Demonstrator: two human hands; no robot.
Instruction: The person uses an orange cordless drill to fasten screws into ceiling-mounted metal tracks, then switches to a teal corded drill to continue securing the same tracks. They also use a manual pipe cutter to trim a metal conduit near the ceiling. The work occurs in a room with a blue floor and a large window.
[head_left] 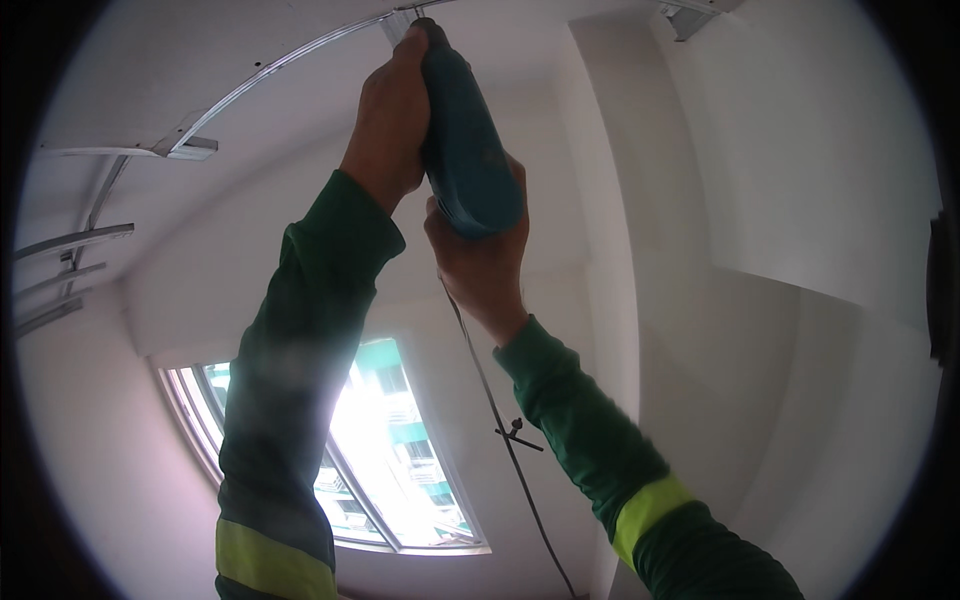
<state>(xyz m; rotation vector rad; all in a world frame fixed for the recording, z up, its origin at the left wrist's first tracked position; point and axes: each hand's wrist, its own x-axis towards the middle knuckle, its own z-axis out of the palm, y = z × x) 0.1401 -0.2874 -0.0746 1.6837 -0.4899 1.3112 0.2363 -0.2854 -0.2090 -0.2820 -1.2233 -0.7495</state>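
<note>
A teal corded power drill [468, 150] is raised overhead, its dark nose against or very near a thin metal ceiling channel [330, 38]; the exact contact is hidden. My right hand [485, 268] is closed round its handle from below. Higher up, my left hand [395, 115] grips the front part of the body, its fingers mostly hidden behind the drill. From the handle a dark power cord [487, 385] hangs down, with a small T-shaped chuck key [519, 434] fastened to it. A short metal piece [400, 25] meets the channel beside the drill's nose.
More metal ceiling framing [75, 240] runs along the left, and a bracket [688, 20] hangs at the upper right. A bright window [395, 450] lies below my arms. To the right, a pale wall column [640, 150] juts out.
</note>
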